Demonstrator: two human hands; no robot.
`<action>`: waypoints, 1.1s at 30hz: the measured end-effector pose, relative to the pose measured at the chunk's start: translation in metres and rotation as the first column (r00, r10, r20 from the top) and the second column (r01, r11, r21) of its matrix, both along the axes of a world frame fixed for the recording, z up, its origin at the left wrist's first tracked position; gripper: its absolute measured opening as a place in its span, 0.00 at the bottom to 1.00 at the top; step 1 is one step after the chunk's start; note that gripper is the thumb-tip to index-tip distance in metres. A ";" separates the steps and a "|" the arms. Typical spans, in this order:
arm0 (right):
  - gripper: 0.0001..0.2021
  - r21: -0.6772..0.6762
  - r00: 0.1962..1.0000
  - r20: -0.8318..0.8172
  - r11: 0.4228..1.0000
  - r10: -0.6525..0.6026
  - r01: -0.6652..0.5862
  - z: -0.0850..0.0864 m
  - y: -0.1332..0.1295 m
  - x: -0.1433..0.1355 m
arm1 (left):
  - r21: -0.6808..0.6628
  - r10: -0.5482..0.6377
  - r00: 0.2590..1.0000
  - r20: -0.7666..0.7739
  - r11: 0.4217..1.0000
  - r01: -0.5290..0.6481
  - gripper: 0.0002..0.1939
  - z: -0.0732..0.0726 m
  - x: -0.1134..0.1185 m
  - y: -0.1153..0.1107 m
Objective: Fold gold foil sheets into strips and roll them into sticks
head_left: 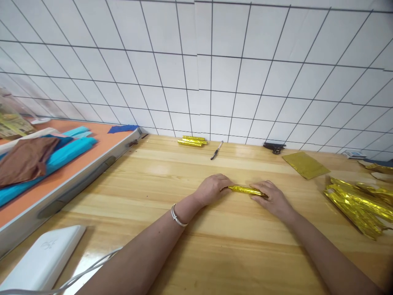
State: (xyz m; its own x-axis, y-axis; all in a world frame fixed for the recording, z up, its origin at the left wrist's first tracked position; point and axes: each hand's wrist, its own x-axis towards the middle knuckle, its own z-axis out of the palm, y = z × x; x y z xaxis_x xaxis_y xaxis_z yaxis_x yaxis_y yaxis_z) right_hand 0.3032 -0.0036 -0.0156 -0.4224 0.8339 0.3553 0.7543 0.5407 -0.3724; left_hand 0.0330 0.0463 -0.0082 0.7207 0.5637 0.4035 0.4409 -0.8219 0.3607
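- Head view: I have the gold roll (245, 189) in front of the person, between the two hands, near the middle of the tabletop (159, 225).
- Left hand (214, 189): grip grasping the roll's left end, fingertips partly hidden from me.
- Right hand (273, 198): grip pinching the right end, thumb on the near side, fingers beyond.
- Handling (my judgement): light; thin foil skin, slick and easily creased; moderately stiff along its length, likely to dent or unroll under hard squeezing. I cannot tell whether it has a core.
- Hold: I would favour both ends, with light, even pressure, leaving the middle uncrushed.
- Axis: long axis runs left to right across the person's front, right end slightly nearer the person; ends point into the two hands.
- Comparison: the gold rolls by the wall (193, 141) lie roughly crosswise too, well apart from the hands.
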 end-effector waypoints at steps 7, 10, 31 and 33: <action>0.13 0.016 0.998 -0.059 1.000 -0.002 0.003 0.006 -0.004 -0.002 | -0.027 -0.009 1.000 0.009 1.000 0.009 0.12 0.000 0.001 0.000; 0.12 0.021 0.999 -0.041 1.000 0.009 -0.008 0.006 -0.004 -0.003 | -0.031 -0.009 1.000 0.008 0.999 0.009 0.12 0.000 0.001 -0.001; 0.14 0.048 1.000 0.009 0.999 0.011 -0.011 0.006 -0.006 -0.003 | -0.108 -0.018 0.997 0.074 0.994 0.026 0.10 0.001 0.006 -0.004; 0.17 0.040 1.000 -0.027 0.999 -0.001 0.002 0.006 -0.007 -0.003 | -0.187 0.043 0.991 0.125 0.982 -0.019 0.09 0.001 0.006 -0.004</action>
